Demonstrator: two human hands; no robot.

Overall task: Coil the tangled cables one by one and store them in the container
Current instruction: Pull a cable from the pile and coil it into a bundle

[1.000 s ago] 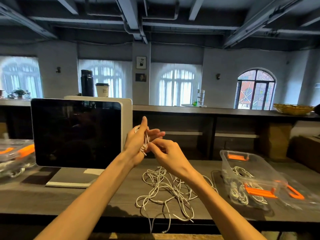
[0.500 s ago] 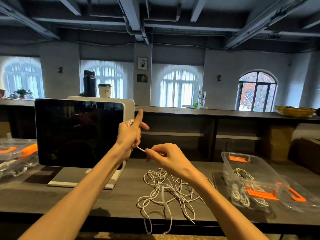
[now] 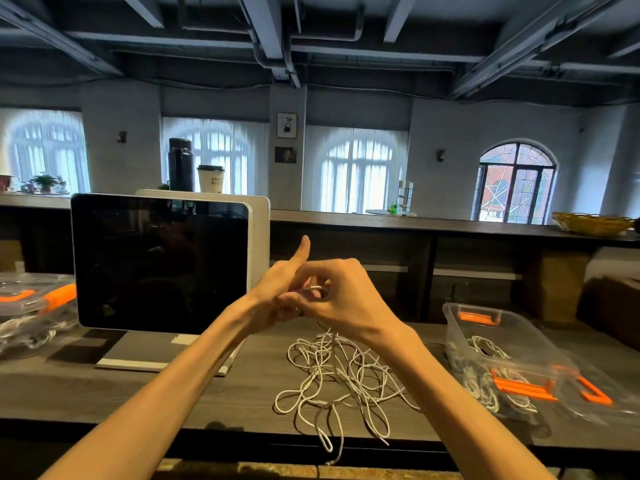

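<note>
My fingers on the right hand curl around a short stretch of white cable, pinching it where it shows between both hands. My left hand sits just behind and against the right one, thumb pointing straight up; its other fingers are folded in toward the same cable, though the right hand hides how they grip it. Both hands are raised above the counter, forearms reaching forward and meeting near the middle.

A strand drops from my hands to the tangled cables — a loose white heap lying on the dark wood-grain counter directly below, a loop or two hanging past its near edge. To the right stands the container, clear plastic with orange latches, with coiled white cables inside; its clear lid lies just beside it, further right.

To the left a dark monitor stands on its flat base. At the far left edge is another clear bin with orange handles. Behind the monitor, on a raised ledge, stand a black flask and a paper cup; a yellow basket rests at the far right. Beyond — arched windows and a dark beamed ceiling.
</note>
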